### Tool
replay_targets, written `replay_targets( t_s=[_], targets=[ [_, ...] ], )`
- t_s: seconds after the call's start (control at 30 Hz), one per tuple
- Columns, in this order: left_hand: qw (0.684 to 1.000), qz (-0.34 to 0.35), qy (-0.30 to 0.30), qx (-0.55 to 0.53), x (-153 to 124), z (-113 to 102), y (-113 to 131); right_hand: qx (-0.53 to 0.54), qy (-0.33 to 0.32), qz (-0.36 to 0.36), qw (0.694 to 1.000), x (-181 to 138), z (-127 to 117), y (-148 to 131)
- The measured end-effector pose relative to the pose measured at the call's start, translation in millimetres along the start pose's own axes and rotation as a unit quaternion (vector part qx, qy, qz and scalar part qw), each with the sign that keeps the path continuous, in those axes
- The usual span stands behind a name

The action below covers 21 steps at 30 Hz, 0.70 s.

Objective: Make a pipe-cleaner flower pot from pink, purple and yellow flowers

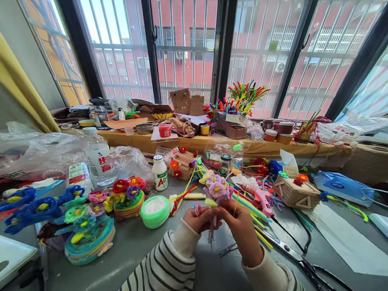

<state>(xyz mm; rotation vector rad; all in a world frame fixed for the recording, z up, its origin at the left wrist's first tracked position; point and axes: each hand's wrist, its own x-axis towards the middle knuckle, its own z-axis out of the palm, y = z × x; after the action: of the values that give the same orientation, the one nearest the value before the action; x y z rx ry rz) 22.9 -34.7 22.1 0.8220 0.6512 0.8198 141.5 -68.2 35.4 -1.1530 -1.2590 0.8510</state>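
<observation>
Bouquet [217, 187] of fuzzy, rounded petals [224, 190]

Flower bunch [218, 186]: lilac petals, yellow centres. Sleeves [160, 260]: cream, black stripes. Glue gun [261, 199]: pink, black cord [287, 233]. Round pot [155, 215]: mint green. Flower base at left [91, 244]: bands of aqua, yellow and pink. Small bottle [160, 173]: white, green on label. Tissue pack [342, 188]: blue. Scissors [307, 264]: black handles. Tabletop [121, 246]: grey. Curtain [21, 81]: yellow

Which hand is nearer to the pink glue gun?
Right. The right hand is just left of the glue gun, nearer the camera; the left hand is farther left.
</observation>
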Motion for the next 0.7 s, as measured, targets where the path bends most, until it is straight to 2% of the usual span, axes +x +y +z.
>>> replay_targets(
  t_s=[0.13,0.37,0.53,0.63,0.7],
  targets=[
    [0.999,0.003,-0.020,0.036,-2,-1,0,0.066,-0.067,0.048,0.994,0,0,2],
    [0.993,0.016,-0.036,0.108,-3,-5,0,0.015,-0.033,0.026,0.999,1,-1,10],
    [0.978,0.094,-0.056,0.178,-1,-4,-5,0.016,0.017,0.007,1.000,1,2,12],
    [0.961,0.155,-0.056,0.224,-1,-2,-10,0.005,0.027,-0.002,1.000,0,3,12],
    [0.953,0.173,-0.054,0.241,-1,-1,-11,-0.001,0.025,-0.003,1.000,0,3,11]
  ],
)
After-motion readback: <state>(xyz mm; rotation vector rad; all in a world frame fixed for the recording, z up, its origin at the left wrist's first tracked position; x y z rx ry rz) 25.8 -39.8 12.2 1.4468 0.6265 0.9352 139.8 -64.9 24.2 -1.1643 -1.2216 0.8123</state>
